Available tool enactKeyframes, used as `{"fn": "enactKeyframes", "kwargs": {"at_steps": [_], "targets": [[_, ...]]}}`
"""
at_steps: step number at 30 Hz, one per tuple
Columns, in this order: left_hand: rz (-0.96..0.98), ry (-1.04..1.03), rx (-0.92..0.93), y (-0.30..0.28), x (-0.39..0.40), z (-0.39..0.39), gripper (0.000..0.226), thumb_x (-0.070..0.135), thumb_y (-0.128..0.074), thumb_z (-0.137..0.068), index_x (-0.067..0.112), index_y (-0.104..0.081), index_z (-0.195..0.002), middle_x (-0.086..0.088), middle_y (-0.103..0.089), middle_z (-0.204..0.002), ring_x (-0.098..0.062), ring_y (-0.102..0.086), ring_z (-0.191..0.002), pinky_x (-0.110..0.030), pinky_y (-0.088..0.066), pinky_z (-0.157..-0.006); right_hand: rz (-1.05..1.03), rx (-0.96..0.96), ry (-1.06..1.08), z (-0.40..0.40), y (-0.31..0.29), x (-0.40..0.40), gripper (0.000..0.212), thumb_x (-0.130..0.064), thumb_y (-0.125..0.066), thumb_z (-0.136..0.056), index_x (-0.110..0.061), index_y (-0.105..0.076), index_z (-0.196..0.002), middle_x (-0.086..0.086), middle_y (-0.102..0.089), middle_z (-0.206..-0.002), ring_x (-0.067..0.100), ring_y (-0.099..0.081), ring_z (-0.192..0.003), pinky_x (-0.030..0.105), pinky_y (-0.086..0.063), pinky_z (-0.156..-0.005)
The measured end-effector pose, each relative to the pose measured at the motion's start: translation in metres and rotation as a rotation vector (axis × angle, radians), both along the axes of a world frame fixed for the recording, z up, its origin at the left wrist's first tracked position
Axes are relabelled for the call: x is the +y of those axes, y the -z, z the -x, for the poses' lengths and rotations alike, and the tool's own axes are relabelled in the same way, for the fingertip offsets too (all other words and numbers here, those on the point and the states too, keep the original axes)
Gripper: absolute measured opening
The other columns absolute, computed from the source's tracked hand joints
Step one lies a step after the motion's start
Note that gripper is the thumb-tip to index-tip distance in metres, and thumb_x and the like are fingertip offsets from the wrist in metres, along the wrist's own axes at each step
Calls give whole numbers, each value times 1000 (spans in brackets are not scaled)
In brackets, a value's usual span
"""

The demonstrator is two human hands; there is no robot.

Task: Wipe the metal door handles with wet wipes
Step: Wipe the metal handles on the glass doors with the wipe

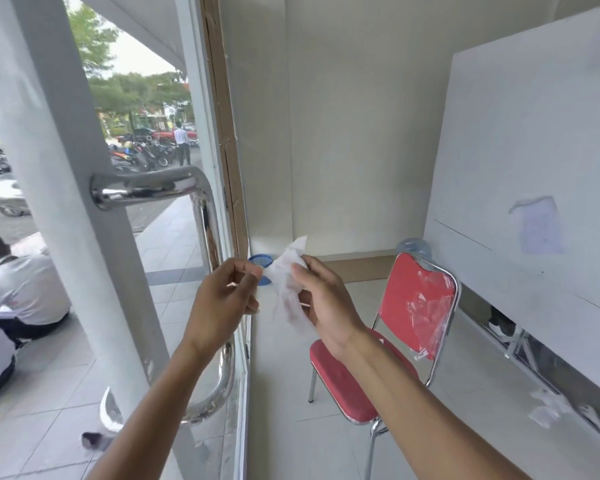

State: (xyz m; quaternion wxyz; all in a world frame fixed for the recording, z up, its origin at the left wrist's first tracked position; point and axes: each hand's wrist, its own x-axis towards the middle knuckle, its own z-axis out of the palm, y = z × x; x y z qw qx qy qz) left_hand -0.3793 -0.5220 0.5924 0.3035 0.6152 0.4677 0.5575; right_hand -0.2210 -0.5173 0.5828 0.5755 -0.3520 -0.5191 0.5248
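Observation:
A white wet wipe (288, 282) hangs crumpled between both hands at the centre of the view. My left hand (224, 299) pinches its left edge with thumb and forefinger. My right hand (326, 303) grips its right side, thumb on top. A chrome D-shaped door handle (205, 216) is bolted to the white frame (66, 202) of a glass door on the left; its upper bar and vertical tube show, and my left forearm covers part of the lower bend. Both hands are just to the right of the handle's tube, not touching it.
A red folding chair (406, 320) with plastic wrap stands close on the right. A large white board (534, 168) leans along the right wall. A blue basket (260, 263) sits on the floor by the door jamb. People sit outside beyond the glass (18, 285).

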Motion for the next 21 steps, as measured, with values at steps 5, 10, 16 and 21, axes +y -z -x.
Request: {"fn": "enactKeyframes", "kwargs": {"at_steps": [5, 10, 16, 21], "targets": [[-66, -62, -72, -19, -13, 8, 8, 17, -58, -96, 14, -64, -92, 12, -61, -64, -14, -60, -62, -38, -58, -66, -77, -92, 15, 5, -20, -6, 26, -36, -57, -86, -16, -68, -99, 2, -61, -91, 16, -56, -87, 32, -41, -79], [-139, -68, -98, -35, -23, 12, 8, 19, -58, -97, 15, -64, -94, 8, -60, -66, -15, -60, -63, -38, -58, -67, -195, -150, 50, 10, -35, -9, 21, -31, -57, -96, -19, -72, -106, -13, -66, -88, 3, -59, -86, 23, -43, -85], [-234, -96, -39, -47, -33, 20, 8, 22, -59, -96, 22, -67, -93, 5, -65, -75, -15, -64, -66, -36, -58, -67, -275, -159, 111, 22, -57, -23, 18, -37, -55, -96, -28, -70, -94, -14, -71, -96, 2, -63, -93, 20, -41, -84], [-319, -107, 67, -64, -41, 40, 9, 26, -60, -96, 27, -69, -97, 7, -71, -87, -14, -67, -79, -42, -58, -71, -323, -126, 128, 45, -72, -28, 28, -26, -45, -94, -15, -69, -104, -12, -65, -90, 2, -57, -84, 23, -41, -81]]}}
